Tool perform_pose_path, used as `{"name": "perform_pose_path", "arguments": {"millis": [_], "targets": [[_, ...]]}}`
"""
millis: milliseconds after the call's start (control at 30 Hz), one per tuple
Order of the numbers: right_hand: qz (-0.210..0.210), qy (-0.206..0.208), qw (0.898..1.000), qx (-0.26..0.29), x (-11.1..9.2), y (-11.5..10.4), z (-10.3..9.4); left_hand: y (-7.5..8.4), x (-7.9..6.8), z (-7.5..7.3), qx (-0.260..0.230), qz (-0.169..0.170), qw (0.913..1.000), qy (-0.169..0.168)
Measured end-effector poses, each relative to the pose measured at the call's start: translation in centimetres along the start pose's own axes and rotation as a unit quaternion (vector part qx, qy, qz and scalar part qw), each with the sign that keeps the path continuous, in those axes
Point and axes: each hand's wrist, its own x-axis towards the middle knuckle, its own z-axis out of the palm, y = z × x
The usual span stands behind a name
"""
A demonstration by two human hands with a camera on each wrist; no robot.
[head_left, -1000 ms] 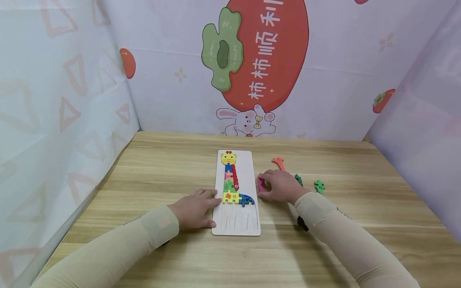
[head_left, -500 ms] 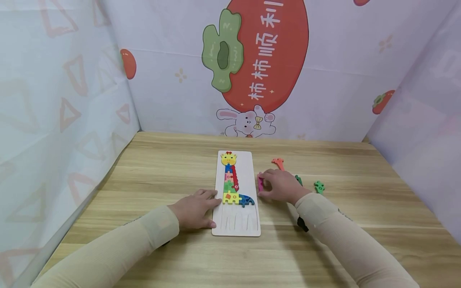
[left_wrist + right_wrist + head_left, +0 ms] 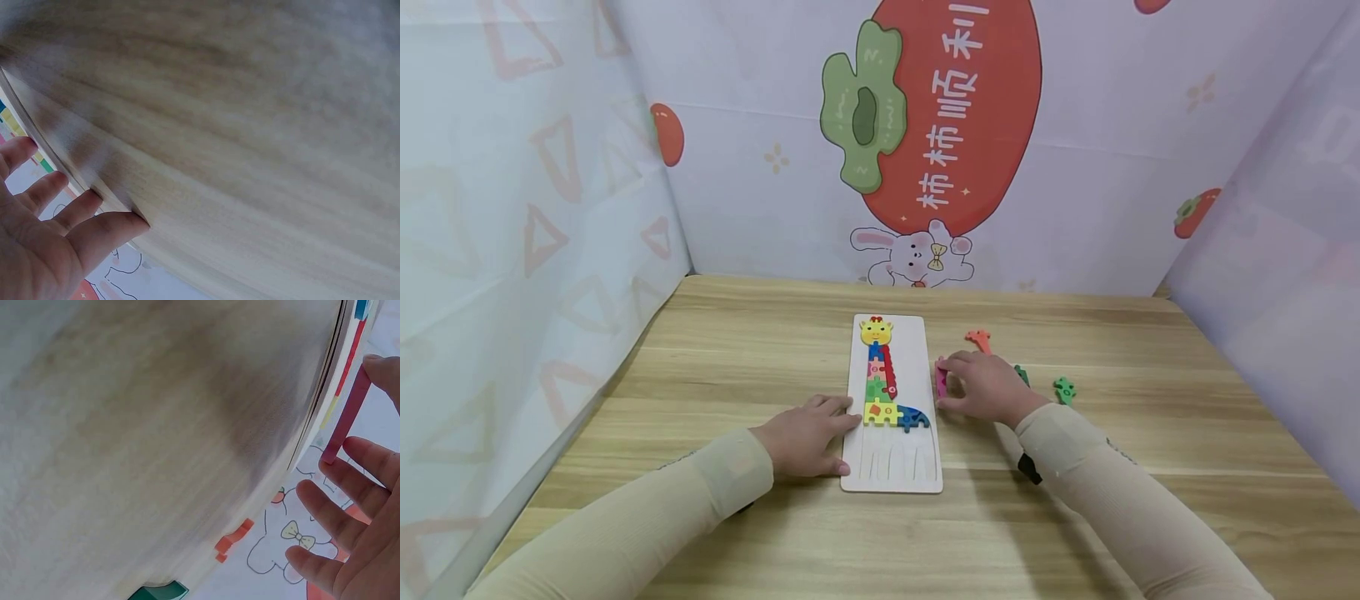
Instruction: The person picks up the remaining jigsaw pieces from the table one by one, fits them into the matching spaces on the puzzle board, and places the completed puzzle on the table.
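Note:
A pale puzzle board [image 3: 910, 342] lies lengthwise on the table. Giraffe pieces sit in it: a yellow head [image 3: 876, 332], a stacked neck, a red mane piece [image 3: 889, 372], a yellow body piece [image 3: 880, 412] and a dark blue piece [image 3: 913, 417]. Empty leg outlines show below them. My left hand [image 3: 805, 437] rests at the board's left edge, fingers extended onto it. Just off the right edge, my right hand [image 3: 991, 388] pinches a magenta puzzle piece [image 3: 347, 415] between thumb and fingertips, its thin side visible in the right wrist view.
Right of the board lie loose pieces: an orange one [image 3: 980, 338], a dark green one [image 3: 1022, 375] partly behind the right hand, and a bright green one [image 3: 1065, 390]. A printed cloth wall [image 3: 737, 217] stands behind the wooden table [image 3: 737, 333].
The magenta piece and the right fingertips have shifted very slightly left toward the board. My left hand and the board pieces stay where they were.

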Motion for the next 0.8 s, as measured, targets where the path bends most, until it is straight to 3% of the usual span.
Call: {"name": "perform_pose_path", "arguments": {"millis": [800], "targets": [[0.014,0.032,0.999,0.022,-0.7,-1.2,-1.2,0.0,0.1,-0.1,0.000,0.001,1.0000,-0.006]]}}
